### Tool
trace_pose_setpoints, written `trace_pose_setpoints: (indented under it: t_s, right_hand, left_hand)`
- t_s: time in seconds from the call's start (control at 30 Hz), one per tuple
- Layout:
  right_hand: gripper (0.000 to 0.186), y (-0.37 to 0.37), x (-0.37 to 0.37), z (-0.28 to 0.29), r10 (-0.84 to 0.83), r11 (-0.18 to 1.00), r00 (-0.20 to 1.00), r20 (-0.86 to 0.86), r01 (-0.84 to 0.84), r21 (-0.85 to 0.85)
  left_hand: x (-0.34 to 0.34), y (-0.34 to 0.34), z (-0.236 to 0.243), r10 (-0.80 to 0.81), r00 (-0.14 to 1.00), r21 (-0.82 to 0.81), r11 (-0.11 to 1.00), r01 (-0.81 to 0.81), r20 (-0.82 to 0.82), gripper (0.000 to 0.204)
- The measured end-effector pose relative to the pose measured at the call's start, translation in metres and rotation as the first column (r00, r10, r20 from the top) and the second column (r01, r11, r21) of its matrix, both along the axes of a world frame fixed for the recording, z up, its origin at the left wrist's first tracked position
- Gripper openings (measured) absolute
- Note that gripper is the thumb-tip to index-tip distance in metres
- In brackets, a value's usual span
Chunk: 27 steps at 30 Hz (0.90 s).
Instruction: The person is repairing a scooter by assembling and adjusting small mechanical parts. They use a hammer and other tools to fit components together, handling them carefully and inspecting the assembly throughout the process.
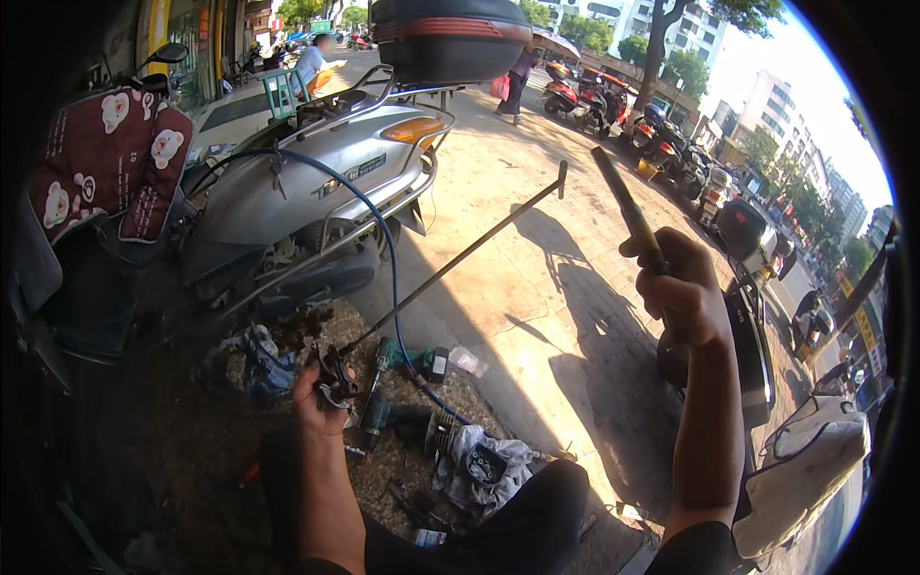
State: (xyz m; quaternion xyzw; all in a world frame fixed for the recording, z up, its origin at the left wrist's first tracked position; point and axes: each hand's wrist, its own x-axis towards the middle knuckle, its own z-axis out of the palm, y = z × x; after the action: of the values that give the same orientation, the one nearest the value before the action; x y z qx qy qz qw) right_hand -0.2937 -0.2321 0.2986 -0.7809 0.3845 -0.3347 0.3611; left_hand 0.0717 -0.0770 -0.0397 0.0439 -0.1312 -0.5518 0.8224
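Note:
My left hand point(318, 410) is closed around a small dark metal part point(335, 374), low in front of the silver scooter point(297, 182). From beside that part a long thin metal rod point(460, 257) slants up to the right and ends in a short crosspiece. Whether the rod is joined to the part, I cannot tell. My right hand point(685, 283), raised on the right, grips a dark rod-shaped tool point(618, 192) whose free end points up and left. Its lower end is hidden by the hand.
Green-and-black power tools point(379, 407) lie near my left hand. Close to my knee are a grey rag point(470, 474) and a finned metal part point(443, 436). A blue hose point(388, 249) arches past the scooter. Another scooter point(747, 326) stands at right. Two people are farther off.

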Motion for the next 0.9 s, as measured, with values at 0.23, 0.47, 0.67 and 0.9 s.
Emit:
trace_pose_setpoints:
  t_s: [0.23,0.47,0.67,0.9]
  right_hand:
    - [0.036,-0.017,0.027,-0.011,-0.001,0.975,0.983,0.182,0.042,-0.217]
    - [0.031,-0.008,0.022,-0.026,0.017,0.987,0.970,0.242,0.021,-0.156]
    - [0.042,-0.006,0.015,-0.024,0.010,0.976,0.969,0.245,0.043,-0.213]
    - [0.041,-0.007,0.018,-0.023,-0.102,0.977,0.974,0.201,0.136,-0.162]
  left_hand:
    - [-0.018,-0.001,0.012,-0.011,1.000,0.034,0.999,0.011,-0.009,0.026]
    - [-0.035,0.004,0.026,0.059,0.993,0.178,0.981,-0.077,0.103,0.025]
    - [-0.037,0.010,0.018,-0.023,0.991,0.176,0.984,-0.001,0.135,0.026]
    - [-0.048,0.012,0.026,-0.090,0.994,0.038,0.995,0.088,0.059,0.025]
